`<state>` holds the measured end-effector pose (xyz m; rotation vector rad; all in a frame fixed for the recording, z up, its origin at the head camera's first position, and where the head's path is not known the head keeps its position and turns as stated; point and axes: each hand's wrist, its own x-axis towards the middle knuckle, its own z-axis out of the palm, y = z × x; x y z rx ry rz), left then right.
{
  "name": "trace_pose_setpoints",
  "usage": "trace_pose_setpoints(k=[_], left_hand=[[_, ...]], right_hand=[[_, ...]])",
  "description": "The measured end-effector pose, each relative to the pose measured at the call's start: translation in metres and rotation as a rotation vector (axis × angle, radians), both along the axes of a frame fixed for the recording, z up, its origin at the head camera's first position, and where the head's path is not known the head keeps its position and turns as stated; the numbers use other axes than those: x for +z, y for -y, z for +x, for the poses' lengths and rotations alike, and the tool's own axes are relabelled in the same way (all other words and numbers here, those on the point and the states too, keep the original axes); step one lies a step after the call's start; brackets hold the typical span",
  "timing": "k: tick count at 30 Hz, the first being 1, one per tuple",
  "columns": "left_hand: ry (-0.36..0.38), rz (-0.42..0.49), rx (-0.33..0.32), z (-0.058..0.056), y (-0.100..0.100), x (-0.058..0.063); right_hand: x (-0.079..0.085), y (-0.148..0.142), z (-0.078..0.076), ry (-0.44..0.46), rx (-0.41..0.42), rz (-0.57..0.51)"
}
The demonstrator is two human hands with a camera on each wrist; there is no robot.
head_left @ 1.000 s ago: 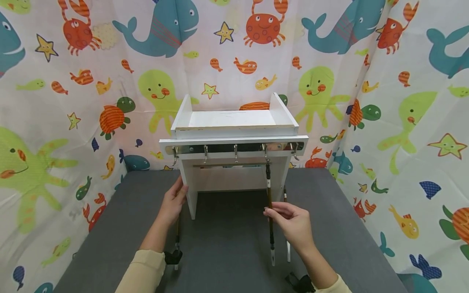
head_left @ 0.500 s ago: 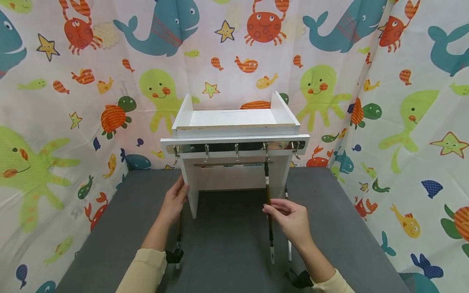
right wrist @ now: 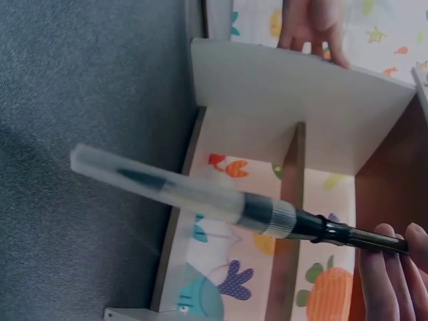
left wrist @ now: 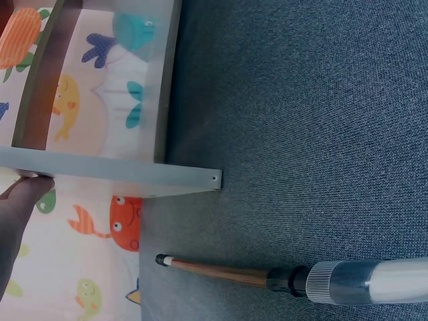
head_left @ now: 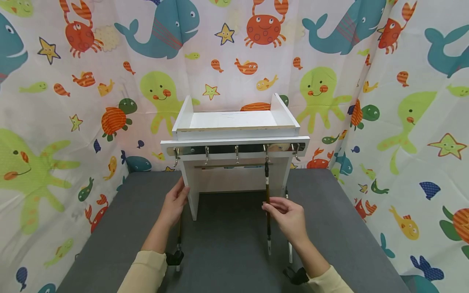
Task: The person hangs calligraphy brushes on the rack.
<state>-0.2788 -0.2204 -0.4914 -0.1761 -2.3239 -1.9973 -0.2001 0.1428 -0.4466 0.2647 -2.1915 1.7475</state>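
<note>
Head view: at the centre, a white shelf (head_left: 234, 132) with a row of hooks stands on the grey worktop (head_left: 227, 244). Between 4 and 5 o'clock, your right hand (head_left: 289, 217) pinches the capped brush (head_left: 268, 187) between thumb and fingertips; the brush is upright, its top at a hook (head_left: 266, 154) towards 3 o'clock, though the join is too small to read. Near 8 o'clock, your left hand (head_left: 174, 205) touches the side panel (head_left: 192, 199), fingers extended. A second brush (head_left: 179, 232) lies at 7 o'clock, a third brush (head_left: 290, 252) at 5 o'clock.

Left wrist view: at 8 o'clock, one of your left fingers rests against the panel; the second brush occupies 5 o'clock, apart from it.

Right wrist view: the held brush slants from its clear cap, at 9 o'clock, to your gripping fingers at 4 o'clock. Your left hand appears at 1 o'clock, at the panel's edge.
</note>
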Motion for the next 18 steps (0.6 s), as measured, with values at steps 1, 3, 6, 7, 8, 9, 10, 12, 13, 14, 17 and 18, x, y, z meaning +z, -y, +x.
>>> trace_pose_setpoints(k=[1, 3, 6, 7, 8, 9, 10, 12, 13, 14, 17, 18], left_hand=[[0.001, 0.003, 0.001, 0.0, 0.0, 0.0], [0.001, 0.005, 0.0, 0.0, -0.001, 0.0], [0.0, 0.008, 0.003, 0.0, 0.0, 0.001], [-0.001, 0.007, 0.005, 0.0, 0.0, 0.001], [-0.001, 0.005, 0.007, 0.0, 0.0, 0.0], [-0.001, 0.004, 0.009, -0.001, 0.0, 0.0], [-0.001, 0.001, 0.009, -0.001, 0.0, 0.0], [-0.001, 0.002, 0.002, -0.002, 0.0, -0.001], [-0.001, 0.001, 0.002, -0.003, 0.0, -0.002], [0.0, 0.001, 0.005, -0.003, 0.0, -0.002], [0.007, -0.001, 0.014, -0.003, 0.0, -0.002], [0.01, -0.004, 0.018, -0.003, 0.0, -0.002]], right_hand=[[0.003, 0.001, 0.001, -0.001, -0.009, 0.011], [0.006, 0.003, 0.001, -0.006, -0.02, 0.031], [0.006, 0.004, -0.002, -0.02, -0.027, 0.047], [0.005, 0.004, -0.003, -0.029, -0.028, 0.048], [0.004, 0.004, -0.005, -0.036, -0.029, 0.045], [0.003, 0.003, -0.006, -0.039, -0.028, 0.038], [0.002, 0.002, -0.006, -0.045, -0.026, 0.026], [0.001, 0.001, -0.008, -0.051, -0.022, 0.009], [0.0, 0.0, -0.008, -0.05, -0.018, 0.003], [-0.001, -0.001, -0.009, -0.046, -0.013, -0.005], [-0.002, -0.003, -0.01, -0.042, 0.001, -0.03], [-0.003, -0.004, -0.011, -0.044, -0.001, -0.036]])
